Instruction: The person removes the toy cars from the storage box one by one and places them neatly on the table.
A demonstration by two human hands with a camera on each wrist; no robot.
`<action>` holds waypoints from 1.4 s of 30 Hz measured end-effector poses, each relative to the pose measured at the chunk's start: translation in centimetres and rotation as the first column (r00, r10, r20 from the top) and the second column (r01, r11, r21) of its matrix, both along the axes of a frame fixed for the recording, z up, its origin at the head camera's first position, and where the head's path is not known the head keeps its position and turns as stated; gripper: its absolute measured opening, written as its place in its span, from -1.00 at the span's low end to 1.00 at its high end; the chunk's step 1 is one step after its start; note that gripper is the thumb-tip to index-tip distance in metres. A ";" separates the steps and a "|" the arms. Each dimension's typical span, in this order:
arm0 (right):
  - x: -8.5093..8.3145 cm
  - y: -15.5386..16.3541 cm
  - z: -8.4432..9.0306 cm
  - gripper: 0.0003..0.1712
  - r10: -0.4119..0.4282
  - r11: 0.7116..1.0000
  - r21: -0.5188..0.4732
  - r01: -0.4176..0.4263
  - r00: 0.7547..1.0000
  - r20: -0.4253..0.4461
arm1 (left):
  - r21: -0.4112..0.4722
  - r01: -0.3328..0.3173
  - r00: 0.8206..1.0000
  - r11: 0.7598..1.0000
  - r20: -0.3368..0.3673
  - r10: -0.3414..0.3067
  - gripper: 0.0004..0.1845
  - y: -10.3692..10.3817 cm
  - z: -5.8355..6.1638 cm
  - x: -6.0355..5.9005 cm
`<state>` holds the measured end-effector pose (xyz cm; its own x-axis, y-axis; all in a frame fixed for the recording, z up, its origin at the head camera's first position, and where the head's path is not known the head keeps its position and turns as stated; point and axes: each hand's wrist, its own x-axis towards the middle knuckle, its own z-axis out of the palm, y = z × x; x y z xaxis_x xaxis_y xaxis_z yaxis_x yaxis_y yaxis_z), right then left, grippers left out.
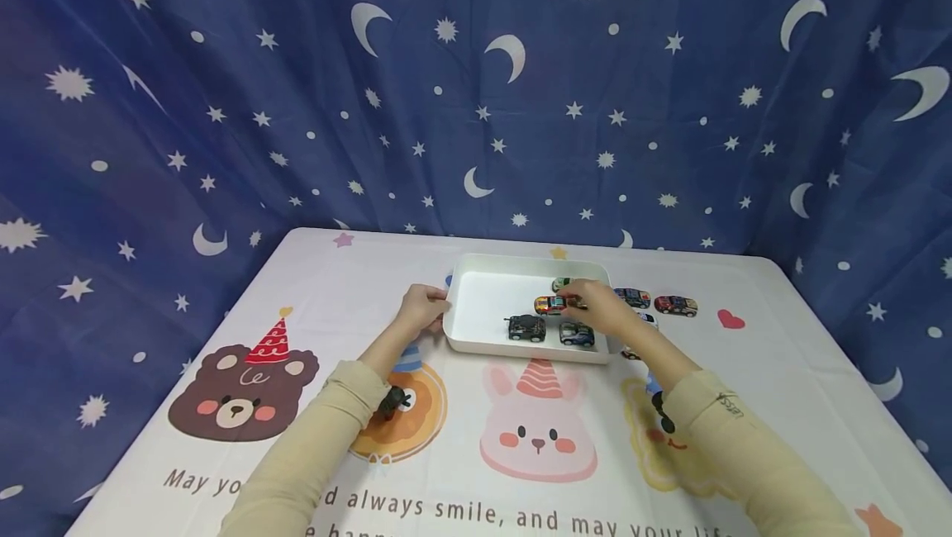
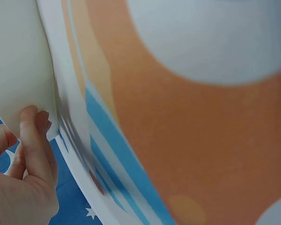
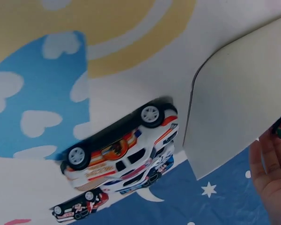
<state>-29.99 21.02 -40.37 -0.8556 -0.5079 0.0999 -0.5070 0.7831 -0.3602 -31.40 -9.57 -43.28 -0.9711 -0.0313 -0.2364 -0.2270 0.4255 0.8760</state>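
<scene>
A white rectangular tray [image 1: 476, 306] stands on the table. At its left end, my left hand [image 1: 422, 308] pinches the rim between thumb and fingers; the left wrist view shows this hand [image 2: 33, 164] against the tray wall [image 2: 18, 56]. Over the tray's right half, my right hand [image 1: 598, 306] holds an orange-and-red toy car [image 1: 549, 305] by its fingertips, partly covering it. Around it in the tray are a black toy car [image 1: 526, 328], a dark toy car [image 1: 577, 335] and a greenish one [image 1: 561, 282] behind. In the right wrist view, my right hand [image 3: 274, 178] shows at the right edge.
Right of the tray stand a blue toy car [image 1: 634, 297], a red toy car [image 1: 676, 306] and a white toy car [image 3: 126, 150], partly behind my right hand in the head view. A small black object [image 1: 390, 401] lies beside my left sleeve. A starry curtain [image 1: 476, 107] hangs behind the table.
</scene>
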 end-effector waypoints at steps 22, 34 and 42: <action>2.1 3.4 2.1 -0.62 -0.058 0.998 -0.014 0.057 0.997 -0.058 | -0.015 -0.015 0.999 1.000 0.041 0.016 -0.68 -0.1 0.6 -0.7; 3.9 5.6 2.2 -0.63 -0.082 0.997 -0.003 0.082 0.994 -0.077 | -0.003 -0.001 1.000 1.000 0.024 0.001 -0.67 0.2 0.6 -0.5; 4.6 7.7 1.5 -0.61 -0.103 0.995 -0.017 0.102 0.991 -0.083 | -0.002 -0.006 1.000 1.000 0.017 0.006 -0.67 0.2 0.3 0.0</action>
